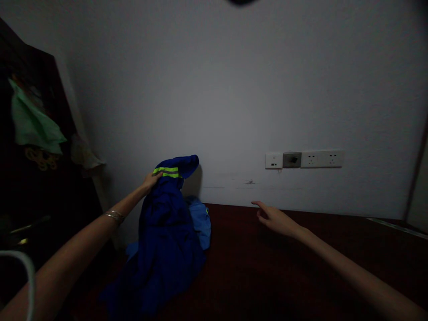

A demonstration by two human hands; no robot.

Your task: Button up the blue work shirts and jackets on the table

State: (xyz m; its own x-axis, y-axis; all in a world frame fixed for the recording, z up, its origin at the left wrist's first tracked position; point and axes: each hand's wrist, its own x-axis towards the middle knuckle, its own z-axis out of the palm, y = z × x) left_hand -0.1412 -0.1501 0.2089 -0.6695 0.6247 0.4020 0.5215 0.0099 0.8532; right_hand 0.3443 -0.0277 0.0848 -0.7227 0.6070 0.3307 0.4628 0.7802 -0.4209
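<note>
A dark blue work garment with a yellow-green and grey reflective band hangs from my left hand, which is closed on it near the band. Its lower part spreads over the dark red tabletop. Just behind and to its right lies a lighter blue cloth, partly covered by the garment. My right hand is held over the table to the right, apart from the garment. Its index finger is stretched out, the other fingers are loosely bent, and nothing shows in it.
A grey-white wall rises behind the table, with a row of sockets at right. On the left stands a dark door or cabinet with a pale green cloth hanging on it. A white curved tube shows at lower left.
</note>
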